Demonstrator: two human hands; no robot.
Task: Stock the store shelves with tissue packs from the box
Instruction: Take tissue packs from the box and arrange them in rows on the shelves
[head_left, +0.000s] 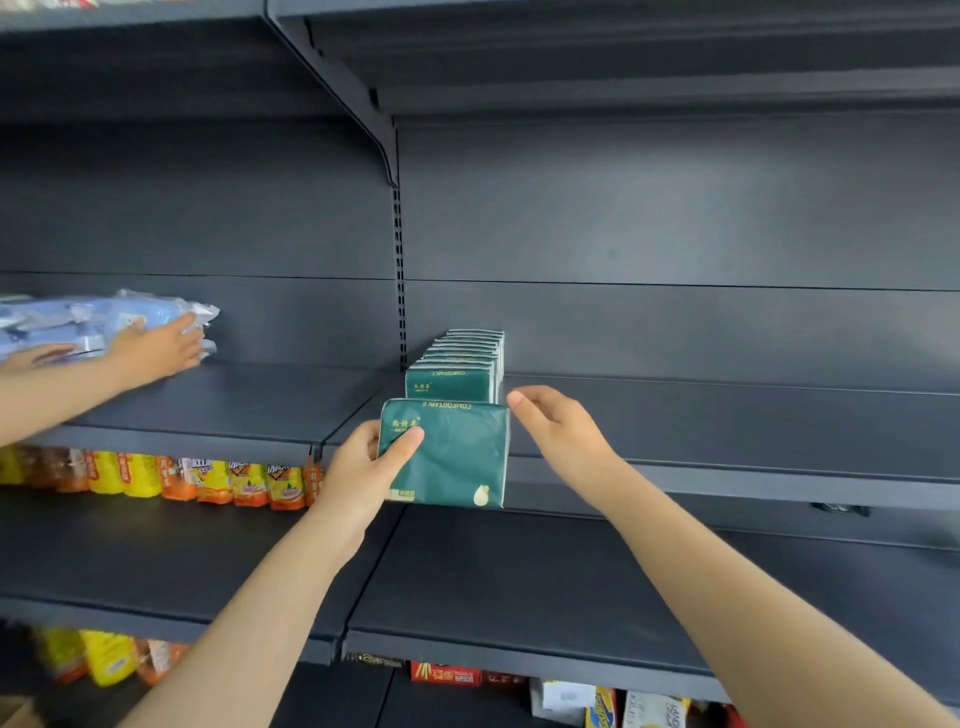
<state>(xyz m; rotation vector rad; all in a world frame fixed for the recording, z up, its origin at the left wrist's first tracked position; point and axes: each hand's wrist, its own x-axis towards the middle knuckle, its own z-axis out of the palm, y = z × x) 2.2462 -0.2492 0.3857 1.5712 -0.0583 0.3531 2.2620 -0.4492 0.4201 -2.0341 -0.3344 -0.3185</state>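
Far left, dark grey metal shelf: another person's hand lies flat against a stack of pale blue plastic-wrapped packs. Image blurred there; I cannot read the labels.

Below that shelf: row of orange and yellow snack pouches along the front edge.

Centre: my view has the left hand pinching the left edge of a dark green plastic-wrapped tissue pack. The thumb lies across its front face; the other fingers are hidden behind it. The pack is upright, print upside down, held at the shelf's front edge. It sits just in front of a row of matching green tissue packs standing upright one behind another, running back toward the rear panel.

Right of the pack: right hand, fingers loosely curled, gripping nothing. One fingertip is just beside the pack's upper right corner; I cannot tell whether it touches
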